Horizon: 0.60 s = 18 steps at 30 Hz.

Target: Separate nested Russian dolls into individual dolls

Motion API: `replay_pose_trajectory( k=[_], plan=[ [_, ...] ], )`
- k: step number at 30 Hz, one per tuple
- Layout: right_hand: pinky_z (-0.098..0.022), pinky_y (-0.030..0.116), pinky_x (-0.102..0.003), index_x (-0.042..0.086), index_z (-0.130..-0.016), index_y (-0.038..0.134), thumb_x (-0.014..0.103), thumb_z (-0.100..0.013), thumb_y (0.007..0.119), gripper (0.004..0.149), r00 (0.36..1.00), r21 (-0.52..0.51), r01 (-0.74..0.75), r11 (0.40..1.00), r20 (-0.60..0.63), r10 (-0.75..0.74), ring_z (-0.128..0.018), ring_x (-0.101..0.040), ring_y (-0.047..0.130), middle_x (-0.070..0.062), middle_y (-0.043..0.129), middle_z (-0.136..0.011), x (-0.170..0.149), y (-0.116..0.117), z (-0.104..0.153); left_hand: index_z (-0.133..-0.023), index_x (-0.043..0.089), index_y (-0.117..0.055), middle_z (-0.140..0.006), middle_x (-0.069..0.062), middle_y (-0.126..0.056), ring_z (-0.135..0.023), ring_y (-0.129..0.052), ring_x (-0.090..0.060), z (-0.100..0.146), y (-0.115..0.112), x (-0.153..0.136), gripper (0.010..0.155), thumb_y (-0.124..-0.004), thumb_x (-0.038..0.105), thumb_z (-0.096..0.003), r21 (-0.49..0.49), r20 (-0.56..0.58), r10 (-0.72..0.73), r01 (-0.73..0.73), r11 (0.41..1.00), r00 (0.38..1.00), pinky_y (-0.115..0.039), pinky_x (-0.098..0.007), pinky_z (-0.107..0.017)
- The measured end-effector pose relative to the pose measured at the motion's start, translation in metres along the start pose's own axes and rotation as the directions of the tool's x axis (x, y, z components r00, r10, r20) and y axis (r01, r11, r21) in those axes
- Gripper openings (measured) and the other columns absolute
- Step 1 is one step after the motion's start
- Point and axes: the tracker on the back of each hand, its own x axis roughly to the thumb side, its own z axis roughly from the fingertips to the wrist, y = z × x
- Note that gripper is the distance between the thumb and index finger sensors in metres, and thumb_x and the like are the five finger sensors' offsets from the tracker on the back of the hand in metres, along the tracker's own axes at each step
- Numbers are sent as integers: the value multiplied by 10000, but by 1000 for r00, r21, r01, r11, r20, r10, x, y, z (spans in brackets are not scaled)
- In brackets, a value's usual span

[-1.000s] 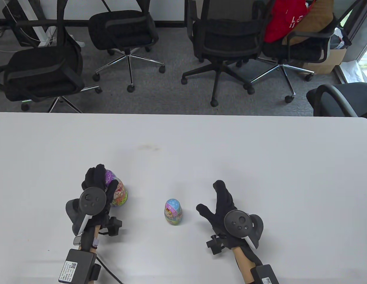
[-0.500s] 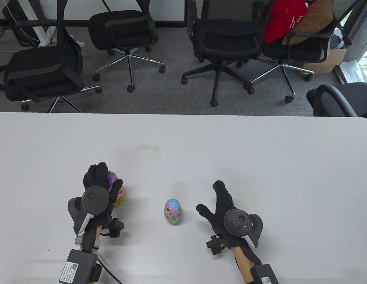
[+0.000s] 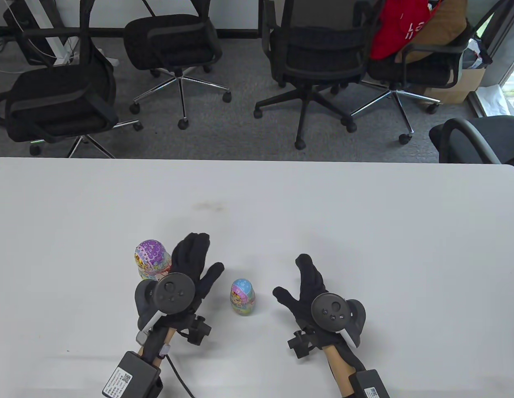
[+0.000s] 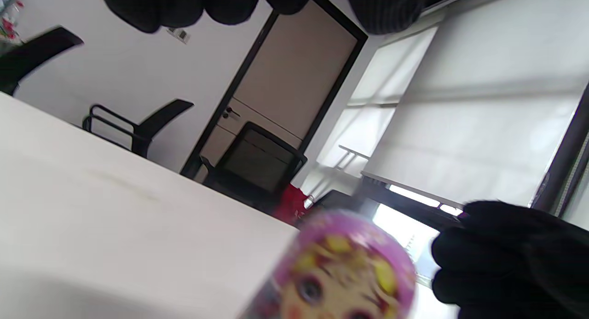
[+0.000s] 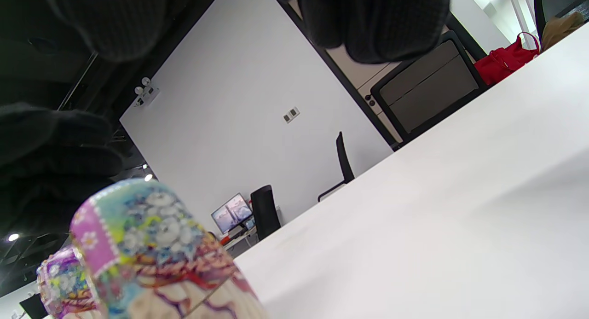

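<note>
— On the white table [image 3: 364, 215], near the front edge: what stands where?
— Two dolls, both upright. Bigger purple doll [image 3: 152, 260] to the left, smaller blue doll [image 3: 242, 297] nearer the middle. Well apart from each other.
— Left hand [image 3: 190, 269]?
— Between the two dolls, just right of the purple one. Fingers straight and spread, thumb out toward the blue doll. Holds nothing. Whether its edge touches the purple doll, can't tell from the table view.
— Right hand [image 3: 308, 286]?
— Right of the blue doll, near it but not touching. Fingers straight, thumb stretched toward the doll, holding nothing.
— So the blue doll sits between the two hands?
— Yes, in the gap between both thumbs, free of either.
— Wrist views add anything?
— Left wrist view: blue doll's face side [image 4: 340, 268] close and blurry at the bottom, a right-hand fingertip [image 4: 501, 254] dark beside it. Right wrist view: blue doll [image 5: 152, 254] close at lower left, purple doll [image 5: 62, 282] behind it, dark glove at the left edge.
— Background?
— Black office chairs [image 3: 319, 54] beyond the table, red bag [image 3: 400, 27] on one.
</note>
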Motion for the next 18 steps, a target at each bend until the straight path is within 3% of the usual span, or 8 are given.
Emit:
replay_pose_trajectory(
  k=[11, 18],
  plan=[
    [-704, 631, -535, 5, -1096, 272, 538, -471, 718, 934, 1000, 25, -5, 1000, 12, 5, -932, -485, 604, -265, 485, -1082, 4, 5, 0, -1189, 99, -461, -1180, -285, -532, -1035, -623, -545, 2, -58, 19, 751, -669, 476, -574, -264, 54, 78, -61, 963, 995, -657, -592, -734],
    [-703, 632, -535, 5, -1095, 274, 536, -470, 719, 933, 1000, 36, -5, 999, 14, 5, -931, -486, 605, -266, 487, -1081, 5, 7, 1, -1174, 117, -501, -1170, -258, -549, -1018, -678, -511, 5, -76, 21, 714, -693, 445, -569, -298, 74, 3, 19, 954, 997, -684, -578, -720]
  ],
)
